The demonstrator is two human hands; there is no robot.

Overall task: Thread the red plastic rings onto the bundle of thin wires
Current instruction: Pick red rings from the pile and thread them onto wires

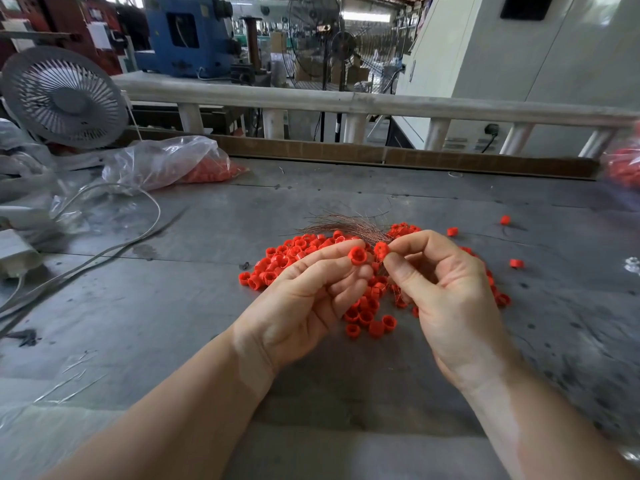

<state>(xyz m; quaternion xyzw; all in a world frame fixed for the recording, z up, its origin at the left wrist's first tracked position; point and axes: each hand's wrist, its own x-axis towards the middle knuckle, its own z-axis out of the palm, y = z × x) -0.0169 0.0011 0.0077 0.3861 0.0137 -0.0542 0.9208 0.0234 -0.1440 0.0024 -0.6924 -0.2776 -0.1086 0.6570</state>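
A loose pile of red plastic rings (294,261) lies on the grey metal table (173,306). My left hand (308,303) pinches one red ring (357,255) between thumb and fingertips above the pile. My right hand (446,296) pinches a second red ring (381,250) close beside it. A bundle of thin coppery wires (346,223) fans out to the far left from just behind that second ring. Whether the wires pass through the ring I cannot tell.
A clear plastic bag with more red rings (173,164) lies at the back left, beside a grey fan (65,98). White and grey cables (104,244) run across the left. Stray rings (516,263) lie to the right. A cardboard strip (381,152) edges the table's back.
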